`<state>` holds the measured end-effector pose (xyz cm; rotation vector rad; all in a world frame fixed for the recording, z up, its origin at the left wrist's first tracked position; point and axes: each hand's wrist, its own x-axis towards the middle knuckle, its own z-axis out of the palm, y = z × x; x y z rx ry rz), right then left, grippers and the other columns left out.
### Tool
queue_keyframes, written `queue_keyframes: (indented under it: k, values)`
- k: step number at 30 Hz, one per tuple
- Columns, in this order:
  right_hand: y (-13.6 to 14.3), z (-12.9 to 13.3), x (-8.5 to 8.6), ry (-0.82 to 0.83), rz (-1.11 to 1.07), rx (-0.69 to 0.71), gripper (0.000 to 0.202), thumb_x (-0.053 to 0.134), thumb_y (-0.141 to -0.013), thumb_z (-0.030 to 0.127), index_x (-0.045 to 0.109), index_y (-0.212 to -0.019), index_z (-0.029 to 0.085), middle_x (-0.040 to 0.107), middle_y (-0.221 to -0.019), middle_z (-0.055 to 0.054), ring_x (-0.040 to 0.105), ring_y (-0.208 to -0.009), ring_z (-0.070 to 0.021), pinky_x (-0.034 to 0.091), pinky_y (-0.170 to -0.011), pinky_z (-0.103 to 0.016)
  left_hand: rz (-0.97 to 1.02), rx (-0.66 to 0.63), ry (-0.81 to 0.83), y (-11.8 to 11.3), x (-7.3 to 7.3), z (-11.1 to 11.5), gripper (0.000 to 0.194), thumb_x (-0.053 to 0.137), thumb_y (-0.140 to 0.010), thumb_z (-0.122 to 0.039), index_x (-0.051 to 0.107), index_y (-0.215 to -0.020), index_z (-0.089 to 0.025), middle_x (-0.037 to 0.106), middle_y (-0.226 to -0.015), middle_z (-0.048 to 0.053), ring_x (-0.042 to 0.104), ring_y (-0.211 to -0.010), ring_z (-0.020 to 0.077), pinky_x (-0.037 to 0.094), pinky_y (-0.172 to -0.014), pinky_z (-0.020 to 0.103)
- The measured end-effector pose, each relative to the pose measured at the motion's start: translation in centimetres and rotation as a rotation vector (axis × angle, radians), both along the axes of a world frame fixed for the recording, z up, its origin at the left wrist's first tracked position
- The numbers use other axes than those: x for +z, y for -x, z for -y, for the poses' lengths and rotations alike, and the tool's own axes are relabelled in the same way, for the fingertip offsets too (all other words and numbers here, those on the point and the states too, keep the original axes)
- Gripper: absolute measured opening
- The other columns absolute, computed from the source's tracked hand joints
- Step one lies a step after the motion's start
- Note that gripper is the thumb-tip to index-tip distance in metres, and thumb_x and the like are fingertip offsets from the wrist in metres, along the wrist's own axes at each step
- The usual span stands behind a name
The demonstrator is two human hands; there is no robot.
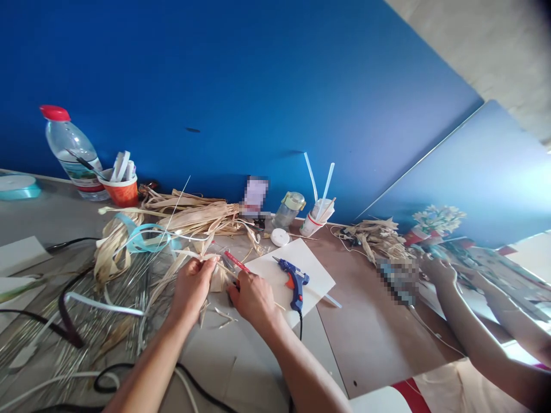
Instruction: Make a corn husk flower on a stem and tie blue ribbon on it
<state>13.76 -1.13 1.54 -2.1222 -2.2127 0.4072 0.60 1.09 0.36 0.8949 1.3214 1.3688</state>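
Observation:
My left hand (194, 285) is closed, pinching a pale strip of dried husk (193, 253) between thumb and fingers. Just to its right, my right hand (253, 295) is closed around a red stick-like tool (236, 261), whose far end points up and left toward the husk. A thin stick lies between the two hands. Right of my right hand, a blue glue gun (296, 281) rests on a white sheet (316, 274). Small husk scraps (224, 317) lie on the table below my hands.
Husk bundles (198, 215), a bottle (73, 152) and a red cup (123, 192) stand or lie at the back left. Wires (47, 332) and cables cover the left side. A jar (287, 211) and cup (313, 222) stand behind. Another person's arms (469, 327) reach in at right.

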Motion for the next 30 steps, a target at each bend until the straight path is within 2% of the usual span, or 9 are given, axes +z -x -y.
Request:
queue_keyframes:
  k: [4,9,12,15,19,22,24,26,30]
  values:
    - [-0.5,-0.1,0.0,0.006,-0.015,-0.014,0.023,0.044,-0.087,0.023,0.065,-0.092,0.017,0.073,-0.092,-0.013,0.069,-0.081,-0.0255,0.044,-0.063,-0.03,0.014,-0.005,0.014,-0.1,0.0,0.0,0.026,0.066,-0.067,-0.043,0.066,-0.073,-0.017,0.04,-0.046,-0.007,0.035,-0.045,0.0122,0.029,-0.046,0.025]
    - [-1.0,-0.3,0.2,-0.088,-0.148,-0.068,0.019,0.046,-0.087,0.024,0.063,-0.092,0.018,0.071,-0.09,-0.009,0.067,-0.084,-0.0224,0.044,-0.066,-0.028,0.044,0.017,0.019,0.0,0.1,0.0,0.025,0.067,-0.063,-0.041,0.067,-0.073,-0.018,0.053,-0.054,-0.003,0.046,-0.053,0.0146,0.035,-0.051,0.026]
    - [-0.6,-0.2,0.4,-0.086,-0.136,-0.029,0.023,0.053,-0.084,0.032,0.062,-0.099,0.017,0.068,-0.101,-0.011,0.067,-0.085,-0.024,0.046,-0.067,-0.029,0.042,0.045,-0.012,0.1,0.3,0.0,0.021,0.067,-0.064,-0.039,0.067,-0.072,-0.019,0.047,-0.052,-0.005,0.042,-0.051,0.0137,0.032,-0.049,0.025]
    - [0.3,-0.3,0.5,-0.026,-0.043,0.007,0.03,0.055,-0.083,0.032,0.061,-0.106,0.014,0.065,-0.109,-0.015,0.068,-0.086,-0.0265,0.048,-0.066,-0.031,0.053,0.017,-0.018,0.0,0.3,0.1,0.02,0.066,-0.067,-0.04,0.063,-0.069,-0.02,0.042,-0.049,-0.006,0.036,-0.047,0.0121,0.029,-0.048,0.025]
    - [1.2,-0.7,0.1,0.007,0.022,-0.002,0.027,0.048,-0.086,0.023,0.062,-0.106,0.012,0.067,-0.104,-0.016,0.069,-0.086,-0.0282,0.049,-0.066,-0.032,0.048,0.018,-0.007,-0.2,0.4,0.2,0.024,0.066,-0.065,-0.041,0.063,-0.07,-0.018,0.042,-0.049,-0.007,0.035,-0.046,0.0117,0.028,-0.047,0.025]
    - [1.0,-1.3,-0.3,-0.033,-0.018,-0.044,0.023,0.046,-0.086,0.019,0.064,-0.099,0.013,0.069,-0.1,-0.016,0.068,-0.083,-0.0251,0.047,-0.066,-0.03,0.047,0.025,-0.002,-0.2,0.2,0.1,0.025,0.066,-0.065,-0.042,0.064,-0.071,-0.018,0.04,-0.047,-0.008,0.034,-0.044,0.011,0.026,-0.046,0.025]
    - [0.3,-1.6,-0.5,-0.091,-0.116,-0.102,0.02,0.046,-0.085,0.018,0.065,-0.088,0.015,0.069,-0.092,-0.013,0.066,-0.077,-0.0211,0.044,-0.063,-0.027,0.05,0.011,0.008,-0.2,0.0,0.1,0.027,0.068,-0.064,-0.043,0.065,-0.071,-0.017,0.042,-0.047,-0.007,0.035,-0.044,0.0108,0.026,-0.045,0.025]
    - [-0.5,-1.8,-0.3,-0.151,-0.288,-0.172,0.02,0.045,-0.084,0.019,0.061,-0.072,0.017,0.066,-0.074,-0.006,0.058,-0.065,-0.0162,0.038,-0.056,-0.024,0.077,-0.012,0.038,-0.3,-0.2,0.1,0.03,0.07,-0.063,-0.044,0.066,-0.072,-0.016,0.046,-0.049,-0.006,0.037,-0.045,0.0106,0.026,-0.044,0.024]
    - [-1.5,-1.5,0.4,-0.111,-0.84,-0.24,0.027,0.048,-0.08,0.032,0.043,-0.056,0.02,0.04,-0.048,0.006,0.034,-0.047,-0.0096,0.023,-0.045,-0.022,0.278,-0.135,0.118,-0.7,0.2,0.4,0.036,0.074,-0.061,-0.047,0.067,-0.076,-0.015,0.042,-0.052,-0.008,0.033,-0.043,0.0069,0.024,-0.043,0.021]
